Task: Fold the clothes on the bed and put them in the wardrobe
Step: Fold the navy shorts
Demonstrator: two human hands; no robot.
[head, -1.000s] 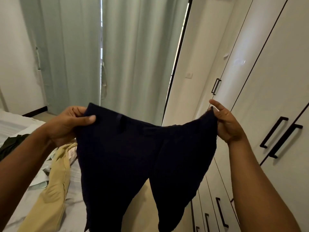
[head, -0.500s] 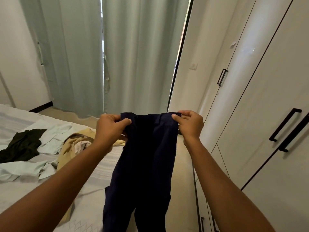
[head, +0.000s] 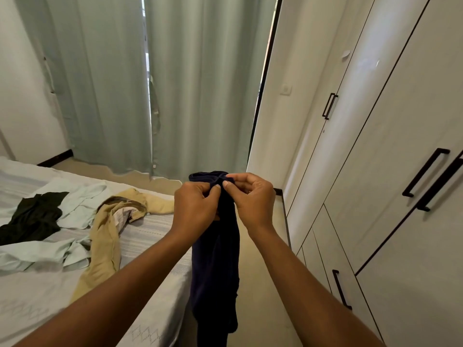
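A pair of dark navy trousers (head: 215,259) hangs in the air between the bed and the wardrobe, its waistband gathered into one narrow bunch at the top. My left hand (head: 194,209) and my right hand (head: 251,199) pinch that bunch side by side, fingertips almost touching. The legs dangle down past the corner of the bed (head: 150,309). On the bed lie beige trousers (head: 105,236), a pale green shirt (head: 75,209) and a black garment (head: 32,217), all unfolded. The white wardrobe (head: 375,171) stands on the right with its doors shut.
Pale green curtains (head: 175,83) cover the far window. A narrow strip of beige floor (head: 260,284) runs between bed and wardrobe. Black handles (head: 426,176) stick out from the wardrobe doors and drawers.
My hands have come together from wide apart, bringing the two ends of the waistband into one bunch. The trousers now hang narrow and doubled, and have dropped lower in view.
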